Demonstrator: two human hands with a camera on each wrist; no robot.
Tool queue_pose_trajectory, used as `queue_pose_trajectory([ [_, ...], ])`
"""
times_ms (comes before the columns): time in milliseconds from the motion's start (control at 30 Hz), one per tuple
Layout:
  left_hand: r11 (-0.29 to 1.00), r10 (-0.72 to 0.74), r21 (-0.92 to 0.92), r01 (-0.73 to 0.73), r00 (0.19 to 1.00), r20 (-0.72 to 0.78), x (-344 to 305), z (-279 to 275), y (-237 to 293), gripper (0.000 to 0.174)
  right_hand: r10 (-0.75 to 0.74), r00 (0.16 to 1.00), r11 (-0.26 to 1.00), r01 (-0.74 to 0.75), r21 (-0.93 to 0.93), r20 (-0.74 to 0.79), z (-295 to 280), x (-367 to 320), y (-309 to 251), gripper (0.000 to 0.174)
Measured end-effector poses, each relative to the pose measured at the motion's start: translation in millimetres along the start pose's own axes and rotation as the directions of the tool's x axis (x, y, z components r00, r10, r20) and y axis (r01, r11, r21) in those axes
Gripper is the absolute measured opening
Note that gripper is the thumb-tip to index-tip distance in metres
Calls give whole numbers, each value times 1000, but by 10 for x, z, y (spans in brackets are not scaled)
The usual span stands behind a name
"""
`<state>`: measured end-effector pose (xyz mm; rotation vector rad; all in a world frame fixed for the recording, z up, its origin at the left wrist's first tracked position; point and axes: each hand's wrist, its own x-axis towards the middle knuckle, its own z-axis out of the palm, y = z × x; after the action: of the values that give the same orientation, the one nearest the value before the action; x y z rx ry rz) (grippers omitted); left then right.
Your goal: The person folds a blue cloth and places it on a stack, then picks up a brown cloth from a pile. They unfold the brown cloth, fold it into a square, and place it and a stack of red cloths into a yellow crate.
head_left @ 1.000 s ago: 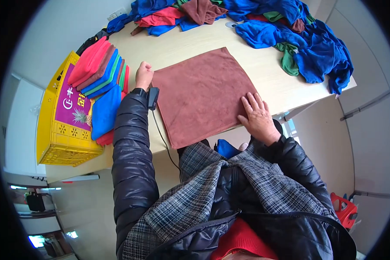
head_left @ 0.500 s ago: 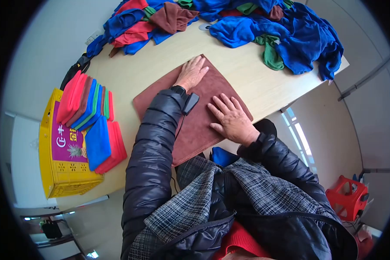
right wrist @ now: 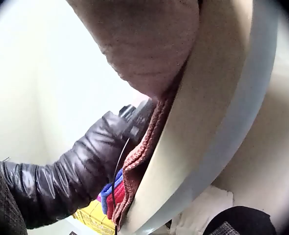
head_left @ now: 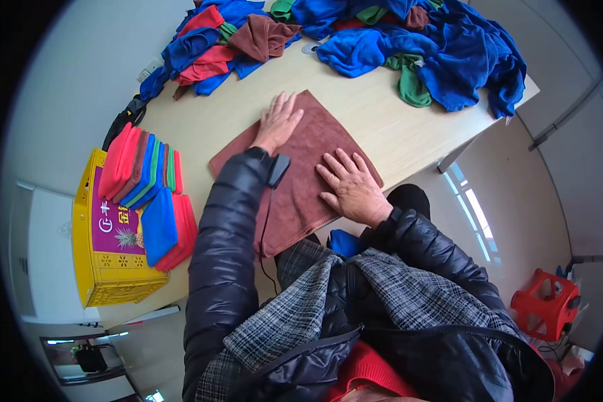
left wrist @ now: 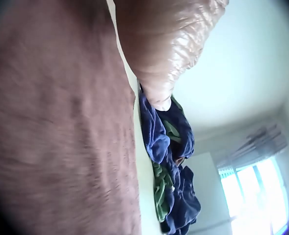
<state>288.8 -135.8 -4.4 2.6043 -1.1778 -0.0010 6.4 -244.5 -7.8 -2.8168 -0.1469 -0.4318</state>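
A brown towel point(head_left: 300, 175) lies on the table with one corner pointing to the far side and another hanging at the near edge. My left hand point(head_left: 279, 124) rests on its far part with the fingers straight and a little spread. On its right part lies my right hand point(head_left: 352, 187), palm down, fingers stretched out. In the right wrist view the towel point(right wrist: 134, 161) shows stacked layers along its stitched edge, under the right hand point(right wrist: 144, 49). The left wrist view has the left hand point(left wrist: 159, 58) above the napped towel surface point(left wrist: 66, 132).
Folded towels in several colours point(head_left: 137, 167) stand in a row at the left, by a yellow crate point(head_left: 120, 285). A blue folded towel point(head_left: 158, 228) leans nearby. Loose blue cloths point(head_left: 472, 60) lie heaped along the back. The table's edge point(head_left: 435, 154) runs close at the right.
My left hand has gone from a curled fist at the towel's left corner to lying flat on it, then slid slightly left. My right hand has shifted inward. The head view has turned.
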Motion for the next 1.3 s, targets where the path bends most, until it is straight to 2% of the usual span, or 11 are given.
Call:
queue_pose_trajectory([
  [133, 993, -66, 102, 63, 998, 22, -899, -205, -337, 69, -6, 1000, 1000, 6, -22, -28, 18, -7, -8, 61],
  [200, 968, -193, 174, 182, 980, 47, -1307, -178, -644, 69, -8, 999, 1000, 7, -14, -38, 38, -9, -5, 60],
  [400, 953, -218, 204, 224, 974, -52, -1572, -228, -1161, 68, -14, 999, 999, 12, -52, -45, 61, -19, -15, 60],
  [500, 937, -278, 213, 277, 960, -25, -1719, -370, -708, 67, -36, 999, 999, 35, -15, -24, 55, -37, 37, 59],
  [633, 974, -137, 191, 123, 988, 64, -2323, -425, 269, 67, 20, 999, 998, -22, 55, 39, -92, 55, 19, 54],
  [700, 987, -112, 128, 100, 990, 88, -2623, -288, 588, 65, -23, 999, 997, 25, 77, -33, 2, 129, -118, 53],
  [733, 980, -72, 191, 61, 996, 50, -2757, -238, 684, 66, -68, 996, 996, 71, 44, -62, 89, 161, -195, 53],
  [900, 974, -124, 187, 132, 991, -53, -3102, -236, 628, 65, -117, 992, 988, 111, -106, -53, 209, 149, -124, 51],
  [1167, 948, -246, 143, 283, 942, -230, -3749, -256, 330, 50, 60, 997, 979, -66, -193, -42, 17, -156, 542, 51],
  [1267, 918, -382, -74, 390, 815, -436, -3977, -297, 166, 39, 53, 998, 983, -59, -175, -36, -34, -228, 666, 54],
  [1300, 912, -392, -74, 403, 807, -441, -4032, -298, 155, 39, 54, 996, 996, -59, -72, -66, -47, -256, 715, 55],
])
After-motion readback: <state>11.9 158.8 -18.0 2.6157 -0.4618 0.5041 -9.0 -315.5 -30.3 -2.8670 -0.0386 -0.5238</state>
